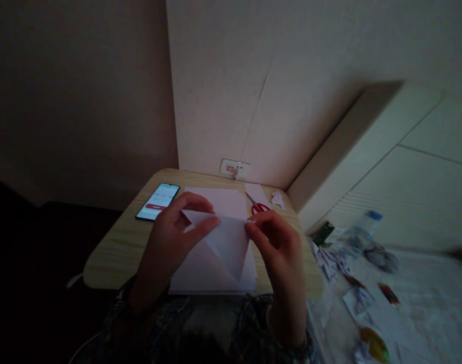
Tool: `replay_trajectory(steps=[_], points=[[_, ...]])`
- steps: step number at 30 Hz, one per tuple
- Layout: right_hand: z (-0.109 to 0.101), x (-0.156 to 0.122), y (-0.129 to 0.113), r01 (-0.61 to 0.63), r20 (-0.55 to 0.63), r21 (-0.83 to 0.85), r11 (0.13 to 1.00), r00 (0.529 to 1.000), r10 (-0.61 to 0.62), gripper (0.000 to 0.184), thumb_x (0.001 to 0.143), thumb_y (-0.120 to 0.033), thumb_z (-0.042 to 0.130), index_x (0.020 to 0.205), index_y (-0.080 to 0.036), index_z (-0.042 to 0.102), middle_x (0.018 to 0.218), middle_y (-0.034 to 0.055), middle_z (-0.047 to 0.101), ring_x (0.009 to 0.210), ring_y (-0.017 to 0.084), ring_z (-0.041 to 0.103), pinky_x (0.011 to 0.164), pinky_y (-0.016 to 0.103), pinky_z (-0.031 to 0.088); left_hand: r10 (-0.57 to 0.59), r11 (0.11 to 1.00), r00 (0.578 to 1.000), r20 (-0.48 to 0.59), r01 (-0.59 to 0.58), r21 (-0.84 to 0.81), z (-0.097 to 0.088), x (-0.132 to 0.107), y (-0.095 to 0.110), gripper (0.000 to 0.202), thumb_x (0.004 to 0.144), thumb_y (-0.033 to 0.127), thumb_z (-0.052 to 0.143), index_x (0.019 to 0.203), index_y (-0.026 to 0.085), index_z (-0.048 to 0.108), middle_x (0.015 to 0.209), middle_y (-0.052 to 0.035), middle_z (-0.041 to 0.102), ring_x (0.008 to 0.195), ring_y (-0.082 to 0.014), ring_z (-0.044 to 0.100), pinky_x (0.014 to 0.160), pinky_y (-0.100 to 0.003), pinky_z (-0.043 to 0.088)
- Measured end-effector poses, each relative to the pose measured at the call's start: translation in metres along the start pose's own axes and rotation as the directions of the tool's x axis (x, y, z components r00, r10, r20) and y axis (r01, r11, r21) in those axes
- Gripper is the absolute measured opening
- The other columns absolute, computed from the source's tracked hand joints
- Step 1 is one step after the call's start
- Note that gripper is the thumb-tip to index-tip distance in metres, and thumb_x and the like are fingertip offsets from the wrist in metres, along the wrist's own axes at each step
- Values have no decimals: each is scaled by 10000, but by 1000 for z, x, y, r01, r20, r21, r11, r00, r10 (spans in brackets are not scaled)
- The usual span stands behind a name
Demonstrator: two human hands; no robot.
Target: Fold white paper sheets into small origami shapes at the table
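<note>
A folded white sheet of paper [227,241], creased into a downward-pointing triangle, is held up between both hands above a stack of white paper [223,202] on a small wooden table [117,247]. My left hand [173,237] pinches the fold's upper left corner with thumb and fingers. My right hand [278,247] pinches its upper right corner.
A lit phone [158,201] lies at the table's back left. Red-handled scissors [258,205] and a small folded paper piece [278,198] sit at the back right, below a wall socket [234,167]. To the right, a white surface holds paper scraps [331,260], a plastic bottle [362,232] and wrappers.
</note>
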State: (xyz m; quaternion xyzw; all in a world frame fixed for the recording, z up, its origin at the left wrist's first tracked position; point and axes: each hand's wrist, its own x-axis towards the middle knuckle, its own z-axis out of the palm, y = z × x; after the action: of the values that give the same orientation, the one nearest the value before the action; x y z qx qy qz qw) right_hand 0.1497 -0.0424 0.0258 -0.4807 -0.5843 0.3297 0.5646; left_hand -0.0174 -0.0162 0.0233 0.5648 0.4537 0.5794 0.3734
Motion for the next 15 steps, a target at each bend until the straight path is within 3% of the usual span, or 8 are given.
replay_trajectory(steps=[3, 5, 11, 15], points=[[1, 1, 0, -13, 10, -5, 1000, 1000, 13, 82, 781, -186, 635, 707, -206, 606, 643, -41, 596, 622, 108, 547, 591, 205, 422, -43, 980, 996, -80, 27, -196, 5, -2, -6, 296, 627, 197, 769, 869, 234, 604, 732, 48, 623, 668, -125, 588, 605, -208, 446], [1, 2, 1, -15, 14, -70, 997, 1000, 16, 86, 786, -190, 632, 705, -199, 605, 647, -32, 602, 631, 117, 554, 605, 215, 429, -37, 971, 995, -89, 14, -239, 6, -4, -9, 302, 633, 179, 771, 878, 235, 604, 753, 52, 617, 688, -111, 586, 628, -195, 451], [-1, 5, 3, 38, 256, -327, 944, 965, 50, 98, 801, -178, 633, 704, -176, 622, 652, -7, 617, 626, 133, 558, 605, 240, 418, -18, 978, 1000, -20, 13, -206, 6, -5, -5, 242, 665, 136, 729, 849, 208, 589, 811, 37, 618, 716, -110, 597, 632, -194, 461], [-1, 6, 3, 28, 270, -309, 951, 961, 60, 120, 800, -188, 647, 681, -179, 628, 631, -12, 633, 617, 128, 571, 595, 227, 418, -19, 980, 1000, -4, 18, -197, 4, -4, -2, 219, 667, 138, 725, 829, 201, 592, 831, 30, 630, 731, -115, 610, 645, -198, 471]])
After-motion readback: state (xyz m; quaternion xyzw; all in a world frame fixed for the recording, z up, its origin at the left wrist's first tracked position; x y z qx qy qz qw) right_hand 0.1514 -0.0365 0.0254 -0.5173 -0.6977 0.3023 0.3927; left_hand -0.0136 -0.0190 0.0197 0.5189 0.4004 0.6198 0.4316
